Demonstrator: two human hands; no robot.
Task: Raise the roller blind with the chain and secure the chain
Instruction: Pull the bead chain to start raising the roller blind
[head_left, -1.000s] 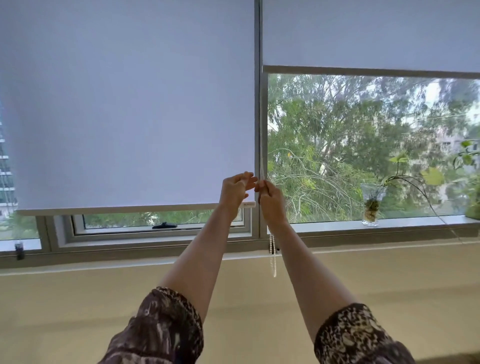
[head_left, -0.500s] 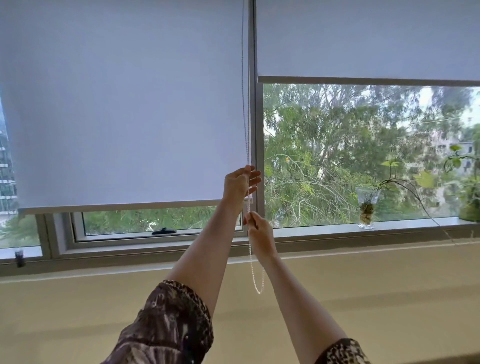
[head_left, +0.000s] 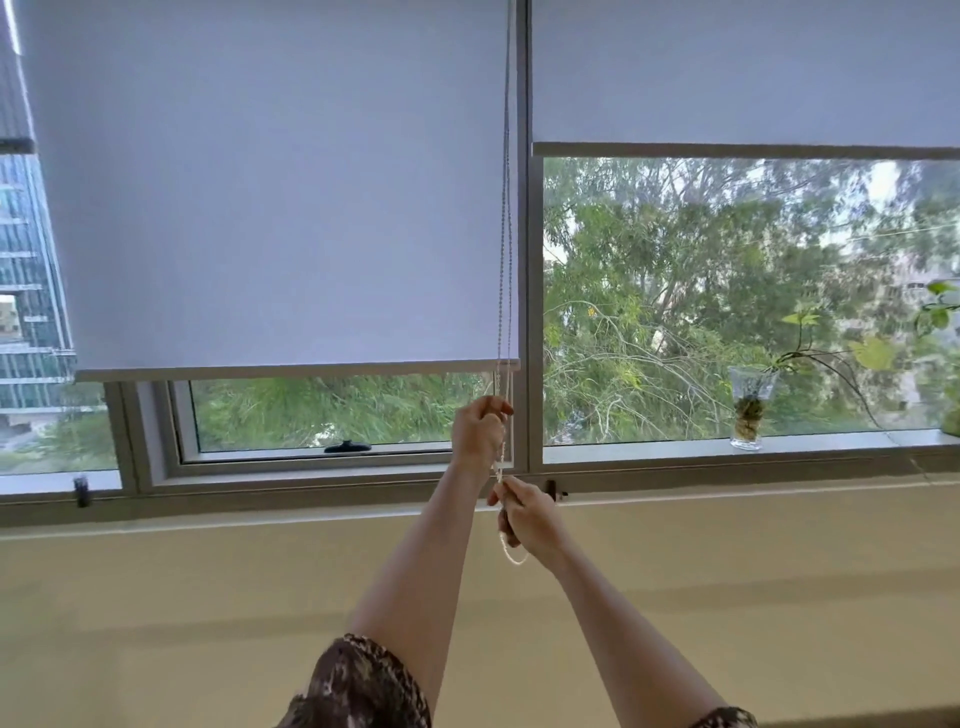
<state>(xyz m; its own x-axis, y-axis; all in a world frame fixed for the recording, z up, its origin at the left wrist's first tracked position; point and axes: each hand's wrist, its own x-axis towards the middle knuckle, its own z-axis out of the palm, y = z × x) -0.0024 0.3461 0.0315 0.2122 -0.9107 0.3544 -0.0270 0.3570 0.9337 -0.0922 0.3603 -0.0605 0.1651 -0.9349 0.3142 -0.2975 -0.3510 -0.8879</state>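
Note:
A pale grey roller blind covers most of the left window, its bottom bar a little above the lower pane. A beaded chain hangs in two strands along the blind's right edge. My left hand is closed around the chain just under the bottom bar. Below it, at sill height, my right hand grips the chain too, and a short white loop dangles beneath its fingers.
The right blind is raised higher, showing trees outside. A glass vase with a plant stands on the sill at right. A small dark hook sits on the frame beside my right hand. A beige wall runs below.
Both hands have moved down along the chain, the right one from bottom-bar height to the sill. The left blind's bottom bar has risen, showing more of the lower pane.

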